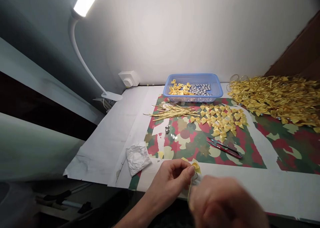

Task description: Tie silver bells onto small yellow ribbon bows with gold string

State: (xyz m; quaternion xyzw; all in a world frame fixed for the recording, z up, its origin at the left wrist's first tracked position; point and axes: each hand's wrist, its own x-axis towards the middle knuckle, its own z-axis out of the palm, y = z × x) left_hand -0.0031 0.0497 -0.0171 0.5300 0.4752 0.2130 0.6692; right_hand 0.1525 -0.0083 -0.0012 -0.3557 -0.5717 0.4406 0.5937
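My left hand (pixel 168 179) is closed, pinching a small yellow ribbon bow (pixel 196 166) between thumb and forefinger. A thin gold cord (pixel 189 189) curves and hangs from the bow. Blurred by motion, my right hand (pixel 225 201) is curled close beside the left, and the cord runs down to its fingers. Its fingertips are smeared, so the grip itself is not sharp. Beyond the hands lie red-handled thread snips (pixel 225 148), many loose yellow bows (pixel 221 118), a bundle of gold cords (pixel 175 112) and a few silver bells (pixel 167 129).
A blue plastic basket (pixel 192 99) at the wall holds bows and silver bells. To the right is a large heap of gold bow pieces (pixel 280 100). A crumpled white tissue (pixel 138 157) lies front left. The clip lamp (pixel 82 55) stands at the left edge.
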